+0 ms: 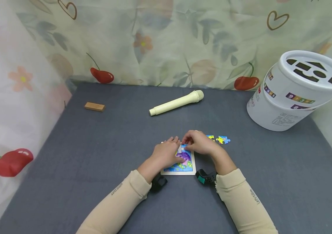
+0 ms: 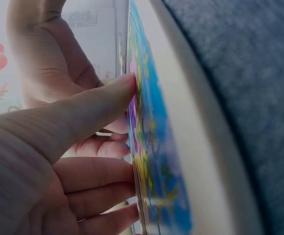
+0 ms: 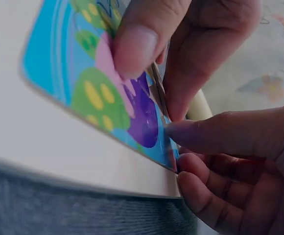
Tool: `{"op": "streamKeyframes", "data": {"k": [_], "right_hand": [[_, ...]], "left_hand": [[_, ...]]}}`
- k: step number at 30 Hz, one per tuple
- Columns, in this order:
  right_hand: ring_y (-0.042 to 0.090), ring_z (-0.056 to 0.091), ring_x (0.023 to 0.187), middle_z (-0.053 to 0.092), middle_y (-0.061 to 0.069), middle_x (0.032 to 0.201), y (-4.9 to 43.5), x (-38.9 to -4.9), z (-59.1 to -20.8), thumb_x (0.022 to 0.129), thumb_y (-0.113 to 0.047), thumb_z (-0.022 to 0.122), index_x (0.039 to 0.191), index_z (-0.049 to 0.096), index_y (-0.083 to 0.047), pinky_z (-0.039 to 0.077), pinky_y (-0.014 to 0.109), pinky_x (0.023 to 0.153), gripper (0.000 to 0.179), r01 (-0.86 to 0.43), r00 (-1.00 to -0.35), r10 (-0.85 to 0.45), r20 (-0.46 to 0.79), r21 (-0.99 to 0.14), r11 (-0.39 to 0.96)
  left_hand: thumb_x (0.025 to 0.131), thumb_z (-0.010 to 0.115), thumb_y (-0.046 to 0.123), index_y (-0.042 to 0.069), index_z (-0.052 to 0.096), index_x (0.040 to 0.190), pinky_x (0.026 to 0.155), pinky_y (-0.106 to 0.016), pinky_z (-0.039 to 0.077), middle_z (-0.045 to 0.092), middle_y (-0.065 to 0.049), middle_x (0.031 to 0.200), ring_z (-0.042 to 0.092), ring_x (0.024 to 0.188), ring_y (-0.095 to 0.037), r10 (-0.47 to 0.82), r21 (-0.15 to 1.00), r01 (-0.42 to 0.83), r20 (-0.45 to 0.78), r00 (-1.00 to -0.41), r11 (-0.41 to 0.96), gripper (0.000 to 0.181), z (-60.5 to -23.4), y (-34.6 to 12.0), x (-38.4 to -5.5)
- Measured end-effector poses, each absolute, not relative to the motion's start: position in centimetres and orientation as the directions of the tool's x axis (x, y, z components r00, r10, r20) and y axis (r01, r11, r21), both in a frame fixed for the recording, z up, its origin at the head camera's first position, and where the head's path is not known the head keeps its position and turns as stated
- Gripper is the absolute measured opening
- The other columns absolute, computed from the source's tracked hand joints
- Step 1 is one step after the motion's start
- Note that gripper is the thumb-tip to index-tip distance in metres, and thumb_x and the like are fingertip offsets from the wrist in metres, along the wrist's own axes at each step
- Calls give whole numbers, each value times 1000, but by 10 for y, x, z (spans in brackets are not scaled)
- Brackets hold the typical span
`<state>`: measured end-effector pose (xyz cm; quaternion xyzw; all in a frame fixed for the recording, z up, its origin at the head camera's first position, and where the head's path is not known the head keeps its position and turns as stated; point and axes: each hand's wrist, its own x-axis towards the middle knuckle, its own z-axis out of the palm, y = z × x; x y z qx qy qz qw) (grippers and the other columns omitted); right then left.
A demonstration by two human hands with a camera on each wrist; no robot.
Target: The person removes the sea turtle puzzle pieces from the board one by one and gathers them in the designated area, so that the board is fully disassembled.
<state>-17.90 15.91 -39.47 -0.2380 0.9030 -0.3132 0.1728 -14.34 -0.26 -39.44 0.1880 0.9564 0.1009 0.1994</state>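
A jigsaw puzzle (image 1: pixel 180 168) in a pale tray lies on the table, with a purple and pink picture on blue. My left hand (image 1: pixel 165 154) rests over its left side, fingers extended, and the thumb (image 2: pixel 115 95) presses on the picture. At the upper right of the puzzle, my right hand (image 1: pixel 201 143) pinches a blue puzzle piece (image 3: pixel 176 153) between thumb and curled fingers, partly hidden by them. Pale tray base shows between the hands. Loose puzzle pieces (image 1: pixel 223 139) in blue and yellow lie just beyond the right hand.
A cream toy microphone (image 1: pixel 176 103) lies behind the puzzle. A small wooden block (image 1: pixel 94 106) is at the back left. At the back right stands a large white bucket (image 1: pixel 283 110) with shaped holes in its lid. A patterned curtain (image 1: pixel 166 48) hangs behind the grey table (image 1: pixel 95 146).
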Motion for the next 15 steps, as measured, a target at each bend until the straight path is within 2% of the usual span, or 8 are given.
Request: {"op": "streamKeyframes", "data": {"k": [5, 15], "right_hand": [[12, 51, 67, 57, 7, 80, 156, -179, -396, 81, 0, 66, 89, 65, 0, 43, 22, 60, 8, -275, -846, -499, -188, -648, 710], [13, 50, 66, 57, 8, 76, 156, -179, -394, 84, 0, 63, 90, 66, 1, 41, 23, 58, 7, -283, -844, -501, -190, -635, 719]], "left_hand": [[85, 61, 50, 13, 35, 145, 108, -47, 35, 29, -4, 153, 26, 142, -21, 401, 263, 323, -342, -850, 909, 75, -395, -3, -144], [84, 63, 49, 14, 37, 144, 106, -49, 36, 31, -4, 152, 27, 141, -21, 397, 270, 317, -333, -856, 909, 74, -396, -3, -144]]}}
